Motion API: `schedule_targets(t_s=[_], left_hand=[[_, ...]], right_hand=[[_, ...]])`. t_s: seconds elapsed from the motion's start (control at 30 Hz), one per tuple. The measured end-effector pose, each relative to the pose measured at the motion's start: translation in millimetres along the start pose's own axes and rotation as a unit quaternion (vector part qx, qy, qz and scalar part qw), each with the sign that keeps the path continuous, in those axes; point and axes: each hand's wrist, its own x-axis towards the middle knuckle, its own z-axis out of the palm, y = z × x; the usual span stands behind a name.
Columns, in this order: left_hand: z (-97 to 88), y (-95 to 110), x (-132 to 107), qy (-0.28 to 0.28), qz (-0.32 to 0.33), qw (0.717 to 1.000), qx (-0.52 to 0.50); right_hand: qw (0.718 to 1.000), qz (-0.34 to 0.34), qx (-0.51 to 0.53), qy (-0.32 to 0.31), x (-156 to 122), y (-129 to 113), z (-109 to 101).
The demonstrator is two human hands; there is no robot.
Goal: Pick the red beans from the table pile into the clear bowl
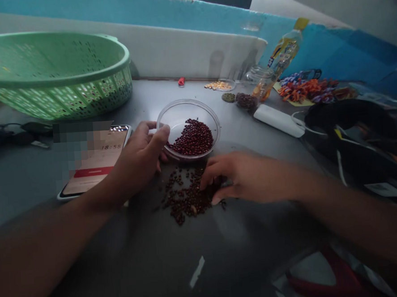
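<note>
A clear round plastic bowl point(167, 114) stands on the table with dark red beans point(196, 137) heaped towards its right side. My left hand point(141, 152) is closed on the bowl's left rim, thumb on top and fingers around the side. Just in front of the bowl lies a loose pile of brown-red beans point(181, 196), spread on the tabletop. My right hand point(240, 175) reaches into the pile's right edge, slightly blurred. Its thumb and curved fingers are apart, with beans showing between them; the palm side is hidden.
A phone point(98, 161) showing a timer lies left of the bowl, below a green plastic basket point(114, 88). Behind are yellow kernels point(218, 85), small green beans point(228, 97), a clear jar point(259, 77) and a leaning bottle point(285, 49). A white power bank point(277, 120) and black bag point(362, 134) lie right.
</note>
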Motion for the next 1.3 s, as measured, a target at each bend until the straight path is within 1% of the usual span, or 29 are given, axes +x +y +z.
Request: schedule_targets(t_s=[0.1, 0.2, 0.27, 0.33, 0.4, 0.47, 0.53, 0.6, 0.7, 0.77, 0.9, 1.03, 1.17, 1.3], left_hand=[[-0.5, -1.7, 2.3, 0.001, -0.008, 1.0, -0.007], [-2.2, -1.9, 5.3, 0.008, -0.036, 0.998, -0.056], [-3.1, -0.5, 6.4, 0.009, -0.051, 0.994, -0.099], [-3.3, 1.8, 6.3, 0.004, -0.055, 0.991, -0.121], [-2.9, 4.3, 5.4, 0.009, -0.056, 0.99, -0.131], [-2.2, 5.9, 4.4, 0.016, -0.059, 0.988, -0.14], [-1.8, 6.2, 3.9, 0.021, -0.059, 0.988, -0.144], [-1.8, 4.9, 4.2, 0.022, -0.059, 0.988, -0.145], [-2.6, 1.2, 6.0, 0.019, -0.06, 0.985, -0.157], [-3.3, -0.8, 7.0, 0.013, -0.062, 0.984, -0.167], [-4.1, -0.4, 6.5, 0.018, -0.068, 0.983, -0.168], [-3.0, 1.0, 5.6, 0.018, -0.066, 0.985, -0.159], [-1.7, 0.5, 7.1, 0.018, -0.064, 0.986, -0.153], [-1.5, 0.0, 7.9, 0.019, -0.061, 0.984, -0.165]], right_hand=[[0.999, 0.018, 0.027, -0.006, 1.7, -0.1, 2.7], [0.996, 0.054, 0.063, 0.024, 2.4, 3.3, 4.1], [0.986, 0.093, 0.131, 0.048, 3.2, 6.6, 3.9], [0.958, 0.134, 0.248, 0.057, 4.1, 10.0, 2.7], [0.913, 0.158, 0.373, 0.053, 5.3, 12.9, 1.6], [0.865, 0.163, 0.472, 0.046, 6.4, 15.3, 1.4], [0.832, 0.162, 0.529, 0.041, 7.3, 17.7, 2.4], [0.817, 0.159, 0.553, 0.038, 7.9, 20.5, 4.2], [0.816, 0.156, 0.555, 0.034, 8.6, 24.8, 7.0], [0.82, 0.153, 0.551, 0.029, 9.1, 26.7, 8.2], [0.829, 0.15, 0.539, 0.024, 9.7, 26.3, 8.1], [0.834, 0.153, 0.529, 0.039, 9.3, 25.0, 7.9], [0.836, 0.161, 0.523, 0.038, 9.5, 25.0, 8.2], [0.848, 0.164, 0.5, 0.056, 10.6, 21.9, 7.2]])
